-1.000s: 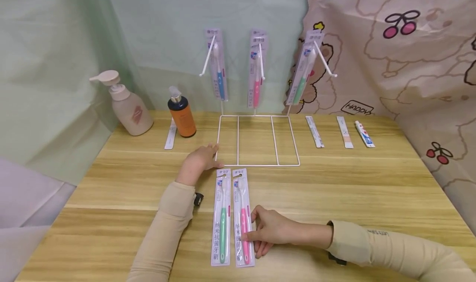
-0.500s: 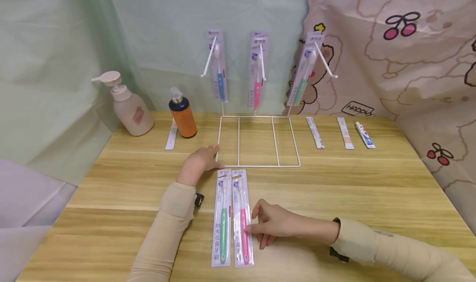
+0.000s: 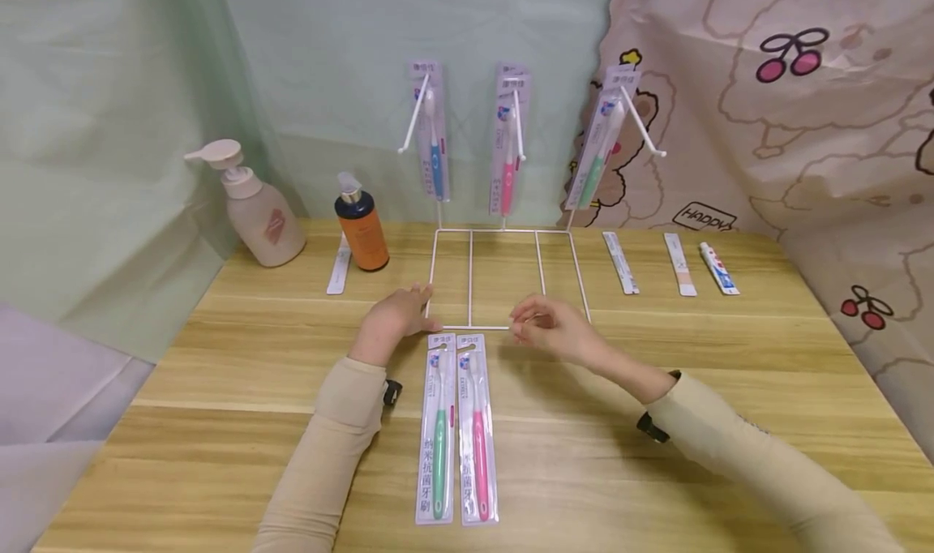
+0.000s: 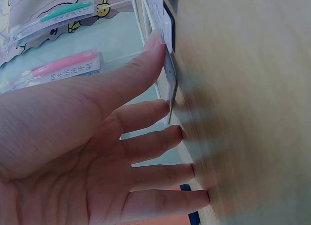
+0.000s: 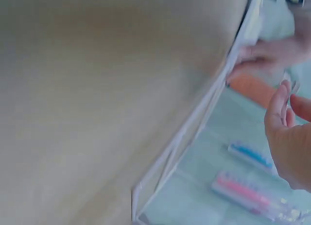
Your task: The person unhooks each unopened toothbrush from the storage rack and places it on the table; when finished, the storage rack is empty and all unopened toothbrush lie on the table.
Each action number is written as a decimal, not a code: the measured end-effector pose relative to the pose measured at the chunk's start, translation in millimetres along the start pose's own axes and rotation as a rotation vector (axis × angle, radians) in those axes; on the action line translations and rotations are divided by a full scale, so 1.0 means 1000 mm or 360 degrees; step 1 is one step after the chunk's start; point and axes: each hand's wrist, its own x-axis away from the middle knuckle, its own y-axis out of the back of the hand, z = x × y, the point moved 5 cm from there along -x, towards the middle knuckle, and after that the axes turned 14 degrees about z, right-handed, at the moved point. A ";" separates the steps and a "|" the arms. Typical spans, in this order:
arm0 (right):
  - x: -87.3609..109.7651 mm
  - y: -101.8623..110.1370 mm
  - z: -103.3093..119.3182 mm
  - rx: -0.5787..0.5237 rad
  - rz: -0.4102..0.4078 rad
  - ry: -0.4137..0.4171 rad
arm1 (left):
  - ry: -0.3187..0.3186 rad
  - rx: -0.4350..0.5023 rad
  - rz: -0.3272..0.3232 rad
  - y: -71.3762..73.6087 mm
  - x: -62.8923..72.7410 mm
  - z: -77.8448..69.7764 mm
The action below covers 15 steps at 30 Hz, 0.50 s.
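Observation:
My left hand (image 3: 396,319) rests at the front left corner of the white wire rack (image 3: 470,281). In the left wrist view its fingers (image 4: 155,142) are spread, fingertips down by the table. Over the rack's front bar hangs my right hand (image 3: 558,330), fingers loosely bent, with nothing seen in its grasp. Two packaged toothbrushes, one green (image 3: 439,456) and one pink (image 3: 479,464), lie side by side in front of the rack. Packaged toothbrushes hang from its three hooks: blue (image 3: 436,164), pink (image 3: 508,176) and green (image 3: 594,172).
A beige pump bottle (image 3: 264,220) and an orange-and-black bottle (image 3: 365,233) stand at back left, a slim white packet (image 3: 339,273) beside the latter. Two slim packets (image 3: 621,263) (image 3: 680,265) and a small toothpaste tube (image 3: 718,267) lie at back right. Cloth hangs behind.
My right hand has left the pink toothbrush on the table and moved forward to the rack's front bar. The left hand stays at the rack's corner.

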 end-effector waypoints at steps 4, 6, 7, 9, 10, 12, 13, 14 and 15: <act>-0.021 0.021 0.003 0.0071 -0.0048 0.0003 | 0.0009 0.0008 -0.0004 0.001 0.002 0.002; -0.032 0.028 0.005 0.0045 -0.0071 -0.0016 | 0.0012 0.0012 -0.0006 0.002 0.003 0.003; -0.038 0.031 0.005 0.0031 -0.0086 -0.0029 | 0.0011 0.0016 -0.0007 0.002 0.003 0.004; -0.050 0.036 0.006 0.0018 -0.0131 -0.0043 | 0.0012 0.0005 -0.0004 0.002 0.002 0.004; -0.056 0.038 0.007 0.0008 -0.0159 -0.0059 | 0.0010 0.0002 -0.0003 0.002 0.002 0.003; -0.067 0.039 0.008 -0.0009 -0.0198 -0.0081 | 0.0008 -0.0003 0.0006 0.001 0.001 0.003; -0.073 0.039 0.009 -0.0014 -0.0205 -0.0093 | 0.0005 -0.0007 0.0006 0.001 0.000 0.003; -0.078 0.039 0.010 -0.0022 -0.0211 -0.0102 | 0.0001 -0.0015 0.0003 0.000 0.000 0.002; -0.084 0.038 0.011 -0.0047 -0.0211 -0.0102 | 0.0000 -0.0008 0.0001 0.000 -0.001 0.001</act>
